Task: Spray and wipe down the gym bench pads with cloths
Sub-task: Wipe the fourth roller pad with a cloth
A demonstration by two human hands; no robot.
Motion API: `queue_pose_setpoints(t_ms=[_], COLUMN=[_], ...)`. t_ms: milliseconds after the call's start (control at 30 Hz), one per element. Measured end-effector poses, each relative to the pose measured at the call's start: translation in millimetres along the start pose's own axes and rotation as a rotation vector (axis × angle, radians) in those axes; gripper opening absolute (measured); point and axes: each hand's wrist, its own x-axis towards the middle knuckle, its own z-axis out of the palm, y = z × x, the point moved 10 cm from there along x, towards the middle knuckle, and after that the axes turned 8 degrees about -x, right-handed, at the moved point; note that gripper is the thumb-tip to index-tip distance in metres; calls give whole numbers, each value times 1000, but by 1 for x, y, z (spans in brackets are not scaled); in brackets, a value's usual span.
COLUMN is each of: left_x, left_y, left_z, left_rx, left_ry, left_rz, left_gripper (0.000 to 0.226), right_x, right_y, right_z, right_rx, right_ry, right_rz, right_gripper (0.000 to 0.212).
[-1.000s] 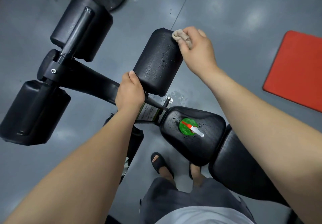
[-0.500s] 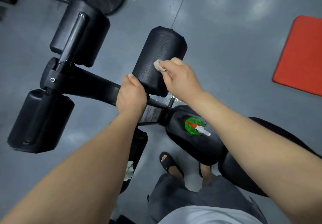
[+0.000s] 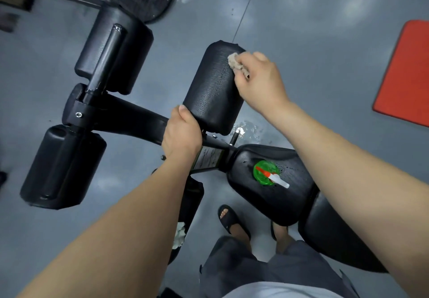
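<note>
Near the middle of the frame, the right hand (image 3: 257,82) pinches a crumpled tan cloth (image 3: 235,62) in curled fingers and presses it on the upper right side of a round black pad (image 3: 212,91). Wet drops dot its bumpy skin. Just below, the left hand (image 3: 182,135) curls tight round a black metal bar (image 3: 130,116). 1 green bottle (image 3: 265,173) with a white nozzle stands on the seat (image 3: 278,202), lower right. 1 flat red mat (image 3: 404,72) lies at the right edge.

black pads (image 3: 212,89), beige cloth (image 3: 235,61). green bottle (image 3: 265,172) with an orange-and-white nozzle. grey floor (image 3: 313,31), red mat (image 3: 406,75).
</note>
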Motion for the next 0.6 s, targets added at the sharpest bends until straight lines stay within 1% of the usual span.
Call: queue_pose_setpoints(t_ms=[100, 267, 367, 433, 533, 600], left_x=[0, 0, 0, 1, 0, 0], left_y=[0, -2, -4, -4, -3, -3], left_z=[0, 2, 3, 3, 3, 2], left_rx=[-21, -40, -38, -40, -56, -64], left_ry=[-7, -32, -54, -54, -49, -48], left_rz=[6, -9, -33, -34, -20, -10], left_gripper=[48, 47, 49, 47, 40, 36], right_x=[-27, -77, -73, -51, -8, 15], right_y=[-23, -60, -63, -51, -28, -13], right_z=[10, 26, 24, 20, 4, 0], right_rx=[48, 90, 17, -47, -68, -105], right_ry=[-17, -197, -216, -189, -79, -54], right_rz=[-73, -252, -363, -339, -208, -114], right_gripper=[11, 24, 26, 29, 34, 33])
